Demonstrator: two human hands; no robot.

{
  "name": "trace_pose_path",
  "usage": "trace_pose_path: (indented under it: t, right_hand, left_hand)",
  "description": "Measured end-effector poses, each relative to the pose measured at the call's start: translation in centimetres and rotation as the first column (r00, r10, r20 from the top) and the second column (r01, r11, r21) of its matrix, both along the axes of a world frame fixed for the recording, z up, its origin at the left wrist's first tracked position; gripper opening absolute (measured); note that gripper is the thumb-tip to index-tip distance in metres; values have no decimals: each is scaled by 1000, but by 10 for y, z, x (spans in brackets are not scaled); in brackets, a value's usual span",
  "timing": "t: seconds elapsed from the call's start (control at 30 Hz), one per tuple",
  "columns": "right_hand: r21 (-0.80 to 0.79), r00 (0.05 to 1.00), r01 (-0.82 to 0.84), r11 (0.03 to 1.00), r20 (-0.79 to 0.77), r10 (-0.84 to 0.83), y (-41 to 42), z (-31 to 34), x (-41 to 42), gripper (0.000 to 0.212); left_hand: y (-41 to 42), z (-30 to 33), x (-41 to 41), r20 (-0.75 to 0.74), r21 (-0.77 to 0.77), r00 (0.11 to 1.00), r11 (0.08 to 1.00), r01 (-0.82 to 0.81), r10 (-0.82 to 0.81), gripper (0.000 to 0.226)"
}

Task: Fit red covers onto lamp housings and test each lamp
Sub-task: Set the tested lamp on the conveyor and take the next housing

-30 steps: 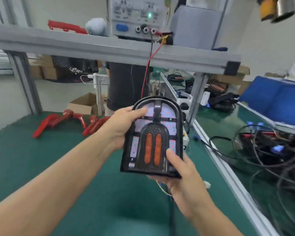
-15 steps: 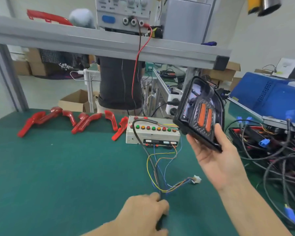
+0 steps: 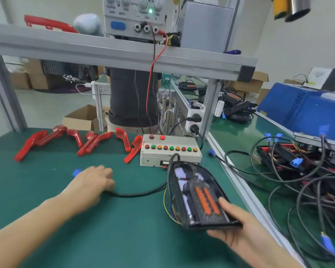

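Head view. Green table [image 3: 124,229] across near and middle ground; far rail above carrying power supply [image 3: 135,16] with green light on. Grey test box [image 3: 169,154] with coloured buttons at centre of table, top-right red button seemingly lit. Lamp housing [image 3: 197,196] near right, held just above table, tilted, no red cover on it as far as visible, two orange strips showing. Right hand [image 3: 238,227] under its near end, thumb on top, grip clasping housing. Left hand [image 3: 94,182] low on table at centre left, fingers curled over end of black cable [image 3: 141,193] running to test box; blurred, so cannot tell whether grip actually clamps it. Blue connector [image 3: 76,172] just beyond that hand. Red covers [image 3: 79,141] loose in a row at far left of table, several unfitted. Judged: testing stage for this housing, hookup not yet made; cover fitting apparently still ahead, most of batch remaining.
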State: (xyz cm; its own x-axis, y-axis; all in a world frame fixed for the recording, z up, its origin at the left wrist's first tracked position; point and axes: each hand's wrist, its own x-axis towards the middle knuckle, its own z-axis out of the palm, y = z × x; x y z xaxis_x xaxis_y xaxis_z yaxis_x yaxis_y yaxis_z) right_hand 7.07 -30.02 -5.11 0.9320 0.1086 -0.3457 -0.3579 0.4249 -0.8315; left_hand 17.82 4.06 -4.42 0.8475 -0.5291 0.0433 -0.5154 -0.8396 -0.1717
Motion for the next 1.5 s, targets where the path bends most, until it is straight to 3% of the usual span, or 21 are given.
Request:
trace_pose_path:
  t: [0.13,0.23,0.3,0.37,0.4,0.43,0.47,0.53,0.6,0.67,0.8,0.87,0.93,1.07,1.2,1.27,1.37,1.5]
  right_hand:
    - [-116,995,-98,988,-3,98,16,-10,-7,34]
    - [-156,998,-56,986,11,59,28,-15,-4,29]
    - [-232,997,-4,973,72,22,36,-15,0,27]
    - [-312,992,43,949,127,-3,44,-12,5,29]
    - [-317,992,53,947,127,-13,47,-11,7,30]
    - [-301,994,48,952,110,-15,49,-9,9,29]
    - [-285,996,39,958,92,-13,51,-8,10,28]
    - [-277,995,63,959,89,-40,51,-9,11,28]
    - [-274,989,125,954,117,-96,49,-11,9,28]
    - [-235,977,180,955,153,-146,47,-12,4,27]
    - [-238,979,185,954,128,-159,52,-13,3,25]
    - [-339,985,152,929,125,-116,58,-14,7,27]
    - [-469,990,108,876,130,-53,65,-15,10,29]
    - [-772,988,70,632,143,65,69,-14,11,31]
    - [-858,984,54,511,131,117,72,-11,8,37]
    - [-889,984,35,456,112,141,69,-13,11,41]
    - [-927,985,0,376,64,157,69,-13,16,42]
    - [-962,975,20,271,79,208,62,-14,21,45]
  left_hand:
    - [13,-13,27,-145,-203,965,948,-243,217,41]
    - [4,-4,33,-149,-301,945,896,-325,293,39]
    - [-10,2,27,-205,-563,965,787,-253,163,36]
    - [-34,15,9,-84,-791,995,611,-36,-50,36]
    - [-46,22,2,53,-785,991,609,116,-120,40]
    - [-56,28,-3,202,-699,963,663,268,-177,45]
    - [-64,32,-6,331,-550,908,729,407,-257,51]
    - [-71,37,-7,405,-227,828,834,503,-389,53]
    - [-62,34,-1,381,-53,849,909,414,-365,47]
    - [-44,25,4,297,11,918,962,272,-263,59]
    - [-9,-3,11,165,126,978,986,111,-131,71]
    - [7,-22,19,23,-28,998,998,53,-53,64]
    - [20,-29,27,-111,-288,993,955,-67,36,62]
    - [20,-23,43,-214,-517,969,828,-217,121,48]
    - [14,-12,57,-292,-711,937,612,-346,190,35]
    - [6,-8,74,-243,-742,937,575,-346,250,28]
    - [-18,-6,101,-184,-661,921,650,-375,344,20]
    - [-52,-17,127,-222,-467,858,722,-510,463,20]
